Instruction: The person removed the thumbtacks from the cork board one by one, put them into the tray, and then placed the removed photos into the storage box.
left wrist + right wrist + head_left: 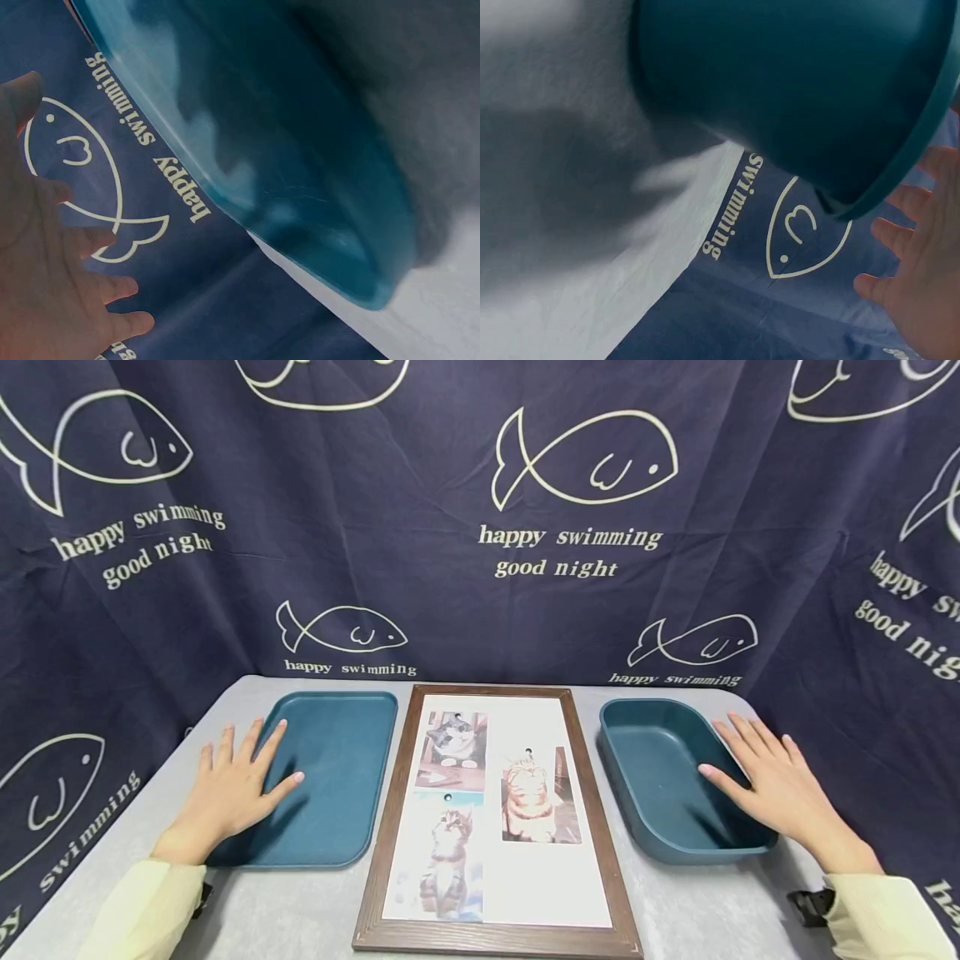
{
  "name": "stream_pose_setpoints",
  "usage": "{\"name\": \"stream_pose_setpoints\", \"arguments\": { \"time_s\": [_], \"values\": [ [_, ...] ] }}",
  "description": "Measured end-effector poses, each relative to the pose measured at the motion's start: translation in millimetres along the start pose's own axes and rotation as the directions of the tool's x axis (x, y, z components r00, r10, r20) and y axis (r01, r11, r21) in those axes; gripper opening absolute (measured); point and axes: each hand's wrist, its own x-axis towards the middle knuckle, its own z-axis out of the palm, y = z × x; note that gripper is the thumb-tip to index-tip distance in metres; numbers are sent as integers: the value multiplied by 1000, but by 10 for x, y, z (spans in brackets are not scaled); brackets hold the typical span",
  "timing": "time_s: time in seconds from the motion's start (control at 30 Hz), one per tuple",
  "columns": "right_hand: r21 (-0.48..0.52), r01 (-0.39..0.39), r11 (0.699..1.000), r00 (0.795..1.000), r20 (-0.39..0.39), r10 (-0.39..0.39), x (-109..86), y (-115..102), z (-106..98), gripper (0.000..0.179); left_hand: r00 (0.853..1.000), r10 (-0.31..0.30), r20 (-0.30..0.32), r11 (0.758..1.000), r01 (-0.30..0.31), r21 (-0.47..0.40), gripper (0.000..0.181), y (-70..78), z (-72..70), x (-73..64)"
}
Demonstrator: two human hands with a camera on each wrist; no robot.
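My left hand (236,785), fingers straight and spread, hovers over the left edge of a shallow teal tray (337,785) and casts a shadow on it. On the other side my right hand (776,789) is spread flat above the right rim of a deep teal bin (660,768). Neither hand holds anything. Between them lies a brown-framed white board (495,937). It bears three cat pictures: a grey-and-white cat (453,747), a kitten upright (444,868) below it, and an orange cat (528,802) on the right. A small dark dot marks each picture's top.
The light grey table (285,910) carries the tray, board and bin side by side. Dark blue cloth (450,610) with fish drawings and lettering hangs behind and along both sides. A dark strap (812,908) shows at the right wrist, by a cream sleeve (892,914).
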Motion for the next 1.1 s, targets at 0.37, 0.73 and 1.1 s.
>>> {"name": "stream_pose_setpoints", "arguments": {
  "time_s": [0.37, 0.73, 1.1],
  "values": [
    [19, 82, 996, 992, -95, -80, 164, -182, -52, 68, 998, 52, -41, 999, -51, 14, 77, 148, -45, 98],
    [10, 173, 985, 977, -131, -170, 285, -390, -68, 63, 988, 132, -82, 990, -127, 66, 74, 322, -38, 201],
    [14, 221, 975, 971, -101, -218, 371, -612, -2, 63, 973, 196, -122, 979, -188, 76, 73, 478, 24, 245]
  ]
}}
